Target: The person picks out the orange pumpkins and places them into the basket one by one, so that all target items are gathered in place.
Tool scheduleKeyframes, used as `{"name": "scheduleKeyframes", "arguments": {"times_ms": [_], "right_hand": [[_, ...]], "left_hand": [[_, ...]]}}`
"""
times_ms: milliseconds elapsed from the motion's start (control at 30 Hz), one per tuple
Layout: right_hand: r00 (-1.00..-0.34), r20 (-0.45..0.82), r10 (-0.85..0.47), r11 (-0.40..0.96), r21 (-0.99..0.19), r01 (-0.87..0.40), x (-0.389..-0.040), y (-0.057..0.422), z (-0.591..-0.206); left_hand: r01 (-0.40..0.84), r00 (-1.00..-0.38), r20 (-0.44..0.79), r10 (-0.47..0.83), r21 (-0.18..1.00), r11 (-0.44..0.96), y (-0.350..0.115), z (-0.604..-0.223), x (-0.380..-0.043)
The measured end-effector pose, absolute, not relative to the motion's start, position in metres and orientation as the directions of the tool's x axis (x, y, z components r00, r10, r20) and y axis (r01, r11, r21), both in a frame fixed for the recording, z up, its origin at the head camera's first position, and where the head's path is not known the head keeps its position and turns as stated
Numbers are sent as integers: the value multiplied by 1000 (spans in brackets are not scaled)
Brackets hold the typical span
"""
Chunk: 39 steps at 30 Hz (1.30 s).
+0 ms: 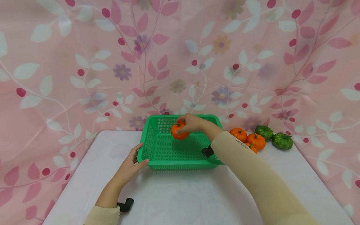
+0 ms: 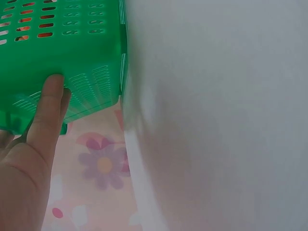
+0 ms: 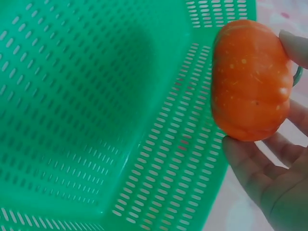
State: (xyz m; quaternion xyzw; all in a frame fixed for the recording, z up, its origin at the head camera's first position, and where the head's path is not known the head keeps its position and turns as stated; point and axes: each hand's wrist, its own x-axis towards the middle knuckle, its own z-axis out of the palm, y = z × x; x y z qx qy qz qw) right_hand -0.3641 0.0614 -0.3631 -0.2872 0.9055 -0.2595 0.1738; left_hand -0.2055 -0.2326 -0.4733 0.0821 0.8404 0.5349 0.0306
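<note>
A small orange pumpkin [image 1: 178, 133] with a green stem hangs over the inside of the green plastic basket [image 1: 184, 164]. My right hand [image 1: 193, 122] pinches it between thumb and fingertips. The right wrist view shows the ribbed side of the pumpkin [image 3: 250, 82], with the slotted basket wall [image 3: 168, 149] behind it. At the basket's near left corner, my left hand [image 1: 130, 164] grips the rim, thumb on the front side and fingers along the left side. The left wrist view has a finger of the left hand [image 2: 45, 113] pressed against the green wall.
Right of the basket, partly behind my right sleeve, lie several orange pumpkins [image 1: 256, 142]. Two dark green pumpkins [image 1: 282, 141] sit farther right. A white-covered table [image 1: 183, 198] bears everything, and a pink floral cloth [image 1: 178, 59] hangs behind it.
</note>
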Motion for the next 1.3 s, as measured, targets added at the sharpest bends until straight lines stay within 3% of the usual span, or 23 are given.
{"name": "scheduleKeyframes", "arguments": {"times_ms": [400,833,1300], "right_hand": [[-771,-234,-592,689,-643,-334,-381,37,-390],[-806,-249,-537,736,-606,-303,-386,31,-417],[-802,-262,-536,702,-666,-252,-377,32,-421]], "left_hand": [[103,-985,37,166,906,411,-235,-472,-206],[94,-986,25,163,899,429,-232,-472,-205],[93,-987,23,159,890,447,-234,-471,-207]]}}
